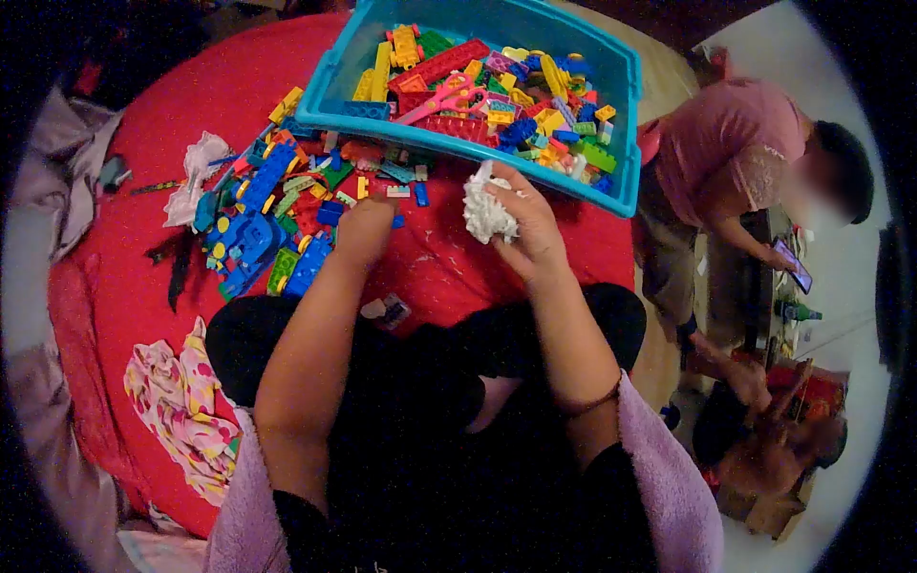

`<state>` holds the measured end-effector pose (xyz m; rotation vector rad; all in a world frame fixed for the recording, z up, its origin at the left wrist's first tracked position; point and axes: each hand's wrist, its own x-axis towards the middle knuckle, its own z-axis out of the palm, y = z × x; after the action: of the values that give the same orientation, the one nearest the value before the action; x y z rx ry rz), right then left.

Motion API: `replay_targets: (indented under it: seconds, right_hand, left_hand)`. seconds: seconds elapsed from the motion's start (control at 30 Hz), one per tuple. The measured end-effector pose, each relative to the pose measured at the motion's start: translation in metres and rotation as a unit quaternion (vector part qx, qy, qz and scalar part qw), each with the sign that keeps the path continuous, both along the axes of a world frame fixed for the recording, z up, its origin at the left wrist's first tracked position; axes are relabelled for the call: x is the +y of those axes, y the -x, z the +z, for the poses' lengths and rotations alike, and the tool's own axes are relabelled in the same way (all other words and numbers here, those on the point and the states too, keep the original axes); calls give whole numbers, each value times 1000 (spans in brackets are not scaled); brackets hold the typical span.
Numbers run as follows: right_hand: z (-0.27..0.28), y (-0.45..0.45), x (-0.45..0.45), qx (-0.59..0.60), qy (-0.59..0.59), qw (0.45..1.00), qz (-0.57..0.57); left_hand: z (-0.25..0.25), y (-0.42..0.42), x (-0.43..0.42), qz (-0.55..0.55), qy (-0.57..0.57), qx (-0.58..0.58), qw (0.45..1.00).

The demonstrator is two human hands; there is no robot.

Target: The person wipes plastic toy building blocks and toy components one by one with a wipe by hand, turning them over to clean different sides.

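Note:
Crumpled white tissue [490, 207] is held in my right hand [530, 227], between the thumb and fingers, just below the near rim of a blue bin [468, 148]. My left hand [367, 232] is closed over the red cloth [430, 263], at the right edge of a loose pile of toy bricks [258, 239]; a bit of blue shows beside its fingers, and what it grips, if anything, is hidden. Colourful bricks [449, 62] and pink scissors [447, 99] lie inside the bin.
White lacy cloth [196, 177] lies left of the pile, patterned cloth [181, 406] lower left. A small packet [387, 310] rests by my legs. At right, one person [731, 153] holds a phone [793, 266]; another person [764, 454] is below.

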<state>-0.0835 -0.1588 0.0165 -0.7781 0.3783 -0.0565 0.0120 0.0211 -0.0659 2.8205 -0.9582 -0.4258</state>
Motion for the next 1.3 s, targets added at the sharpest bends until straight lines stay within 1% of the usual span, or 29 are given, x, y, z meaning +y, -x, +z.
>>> replay_targets:
  seconds: [0.03,0.07,0.1,0.13,0.17,0.2,0.23,0.3,0.33,0.4,0.43,0.5,0.53,0.6,0.63,0.7,0.73,0.8,0.83,0.9,0.93,1.0,1.03,1.1,1.2,1.23,1.3]
  right_hand:
    - [-2,0,3,15,39,999,-5]
    - [-5,0,8,25,98,994,-28]
    - [-9,-1,8,24,99,994,-31]
    - [-13,-1,8,36,189,981,-22]
    - [-16,-1,8,49,277,960,-12]
    - [-18,-1,10,42,294,955,-20]
    - [-20,-1,10,43,295,954,-20]
    - [-24,-1,12,42,341,939,-27]
    - [-27,-2,13,43,341,939,-26]
    - [-32,-2,16,16,382,924,-22]
    - [-33,-3,17,17,383,923,-20]
    - [-32,-4,18,-41,563,823,-61]
    - [-29,-4,18,-41,564,823,-60]
    - [-25,-4,21,-39,579,809,-95]
    - [-28,-4,21,-39,578,809,-95]
    - [-35,-4,21,-4,516,850,-109]
    - [-35,-4,21,-4,516,850,-109]
    - [-34,-4,21,27,492,864,-105]
    - [-33,-3,21,27,492,864,-105]
    - [-29,-2,20,10,526,845,-96]
    - [-26,-2,20,10,526,845,-97]
    - [-18,0,20,-45,595,797,-96]
    - [-18,0,19,-44,595,797,-98]
    - [-18,0,19,-61,621,776,-89]
    - [-13,1,19,-73,639,761,-87]
    - [-13,2,20,-72,639,761,-88]
    - [-13,3,22,-67,624,774,-82]
  left_hand:
    - [0,0,1,0,0,-1,1000]
    - [0,1,3,-18,62,-8,998]
    - [8,2,1,-38,124,-15,991]
    - [14,3,-3,-41,126,-14,991]
    - [21,4,-8,-2,195,37,980]
    - [34,6,-14,38,262,88,960]
    - [44,8,-16,39,263,88,960]
    - [59,12,-20,90,318,166,929]
    - [60,13,-22,92,319,167,929]
    - [61,13,-25,-10,375,74,924]
    - [60,14,-26,-9,375,74,924]
    - [58,17,-29,-44,465,52,883]
    - [58,19,-30,-43,466,53,882]
    - [61,21,-30,21,488,151,859]
    - [62,21,-30,22,488,151,859]
    - [65,22,-30,21,459,147,876]
    - [64,22,-29,22,459,147,876]
    - [60,23,-30,-18,465,60,883]
    - [60,24,-30,-18,465,60,883]
    - [62,28,-31,-13,489,25,872]
    - [62,28,-31,-14,489,25,872]
    - [60,30,-32,11,475,55,878]
    - [61,30,-32,9,475,55,878]
    - [62,32,-32,17,488,49,871]
    - [64,34,-33,14,483,23,875]
    - [63,34,-33,13,482,23,876]
    - [61,33,-33,6,474,-24,880]
